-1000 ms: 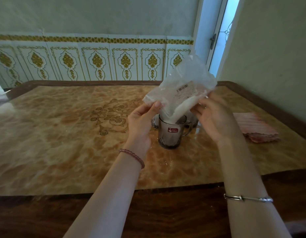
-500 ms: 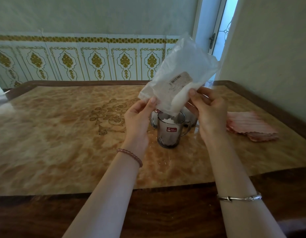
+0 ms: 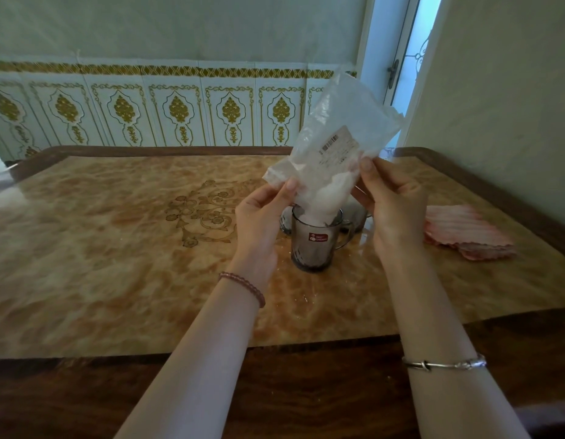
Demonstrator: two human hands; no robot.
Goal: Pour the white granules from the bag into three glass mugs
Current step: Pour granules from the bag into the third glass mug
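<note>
A clear plastic bag (image 3: 341,134) of white granules is upended, its mouth inside the near glass mug (image 3: 316,245), which carries a red label. The granules (image 3: 325,198) are packed at the bag's low end. My left hand (image 3: 262,217) pinches the bag's left lower edge. My right hand (image 3: 392,204) pinches its right edge near the barcode label. Two more glass mugs stand behind, one (image 3: 286,221) mostly hidden by my left hand, the other (image 3: 358,217) by my right hand and the bag.
A folded pink cloth (image 3: 468,236) lies on the marble-patterned table (image 3: 116,264) to the right. A few spilled grains (image 3: 305,297) dot the table in front of the mug. A dark wooden rim (image 3: 275,391) runs along the near edge. Walls close in behind and right.
Both hands have tipped the bag steeper, to almost upright, and the granules have slid down towards its mouth in the near mug.
</note>
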